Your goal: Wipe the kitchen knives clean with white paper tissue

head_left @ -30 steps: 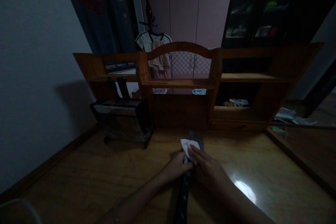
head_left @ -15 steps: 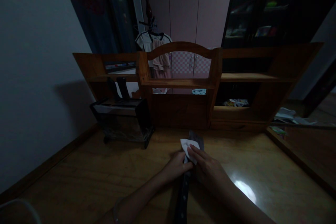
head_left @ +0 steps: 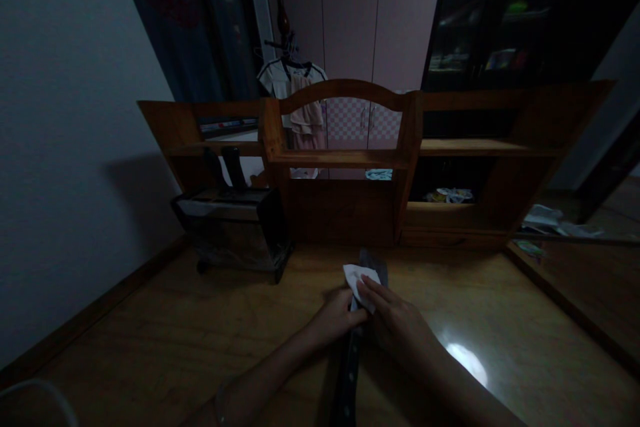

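A kitchen knife (head_left: 376,264) points away from me, its broad blade tip showing beyond my hands. Its black riveted handle runs back toward me. My left hand (head_left: 339,315) is closed round the knife where handle meets blade. Against the blade, my right hand (head_left: 393,317) presses a folded white tissue (head_left: 356,273) under its fingers. Most of the blade is hidden by the tissue and the hands.
On the left of the wooden desktop (head_left: 165,340) stands a knife block (head_left: 230,233) with two black handles sticking up. A wooden shelf unit (head_left: 345,210) spans the back edge. A white cable (head_left: 45,387) shows at lower left.
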Demonstrator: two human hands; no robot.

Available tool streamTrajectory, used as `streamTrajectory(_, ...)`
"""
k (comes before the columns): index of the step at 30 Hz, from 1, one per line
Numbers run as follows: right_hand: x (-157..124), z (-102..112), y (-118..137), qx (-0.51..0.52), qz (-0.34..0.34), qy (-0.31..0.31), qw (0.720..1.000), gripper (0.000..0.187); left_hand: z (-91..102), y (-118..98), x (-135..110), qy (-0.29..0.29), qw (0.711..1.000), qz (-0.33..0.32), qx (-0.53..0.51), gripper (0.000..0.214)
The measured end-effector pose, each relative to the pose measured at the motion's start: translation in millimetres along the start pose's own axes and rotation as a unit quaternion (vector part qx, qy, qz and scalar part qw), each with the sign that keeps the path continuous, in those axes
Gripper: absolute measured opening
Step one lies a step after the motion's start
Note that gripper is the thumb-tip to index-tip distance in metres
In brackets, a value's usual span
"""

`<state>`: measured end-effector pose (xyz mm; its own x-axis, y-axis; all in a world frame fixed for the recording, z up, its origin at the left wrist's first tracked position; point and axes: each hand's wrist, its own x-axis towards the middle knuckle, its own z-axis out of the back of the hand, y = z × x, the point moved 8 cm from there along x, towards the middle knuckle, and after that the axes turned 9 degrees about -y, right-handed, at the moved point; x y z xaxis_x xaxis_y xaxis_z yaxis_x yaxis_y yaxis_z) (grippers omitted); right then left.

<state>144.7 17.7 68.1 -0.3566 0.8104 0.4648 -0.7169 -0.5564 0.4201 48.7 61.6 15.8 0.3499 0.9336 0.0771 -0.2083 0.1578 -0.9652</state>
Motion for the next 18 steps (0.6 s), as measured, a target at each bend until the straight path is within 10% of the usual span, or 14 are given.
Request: streamTrajectory(18,-0.7,-1.9,-1.8,0.004,0.001,-0.003,1.000,0.061,-0.9,3.3,1.1,0.004,1.000,0.004,-0.010,0.020)
